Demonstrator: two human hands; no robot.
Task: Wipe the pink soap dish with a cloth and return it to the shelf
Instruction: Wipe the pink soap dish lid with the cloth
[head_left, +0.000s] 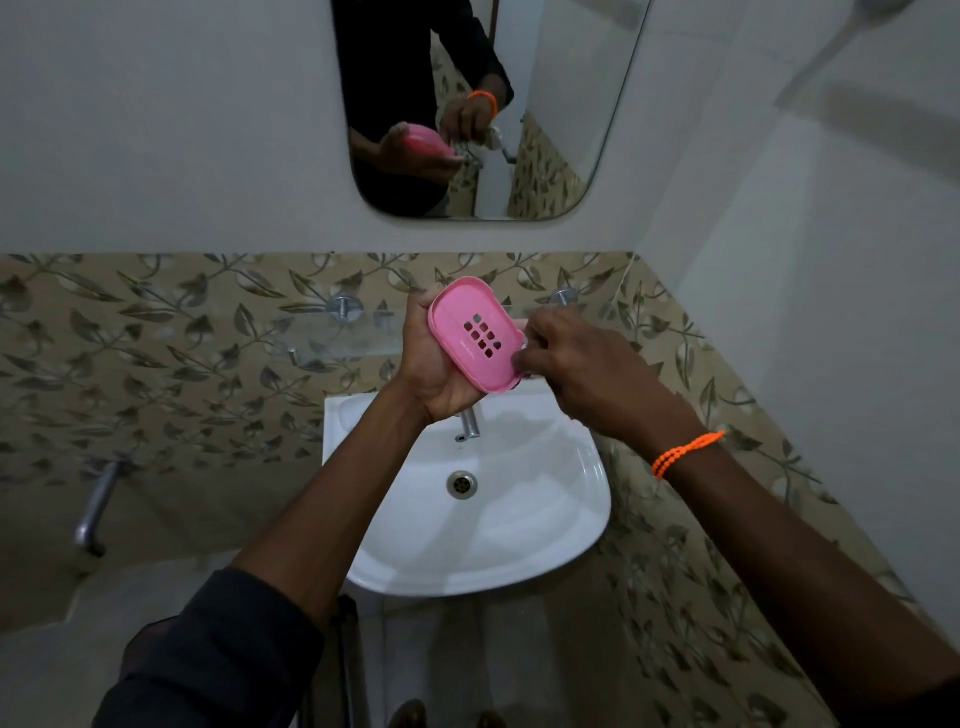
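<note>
The soap dish (477, 335) is pink, oval, with a block of drain slots in its middle. It is held up above the far edge of the sink (545, 519), tilted so that its slotted face looks toward the camera.

The left hand (431, 364) grips the dish from behind and from the left, fingers curled round its far rim, palm under its lower left side. The hand is closed firmly on the dish.

The right hand (576, 364) is at the dish's right edge, fingers bent inward and touching the rim. What it holds cannot be told; a small pale pink patch shows at its fingertips, too unclear to name. An orange bracelet (685, 453) sits on the right wrist.

The sink is white, with a metal drain (461, 484) in its bowl and a tap (469, 423) at its far side, just below the left hand. A glass shelf (332, 340) on metal mounts runs along the leaf-patterned wall behind the hands. A mirror (550, 156) hangs above and reflects both hands and the dish.
</note>
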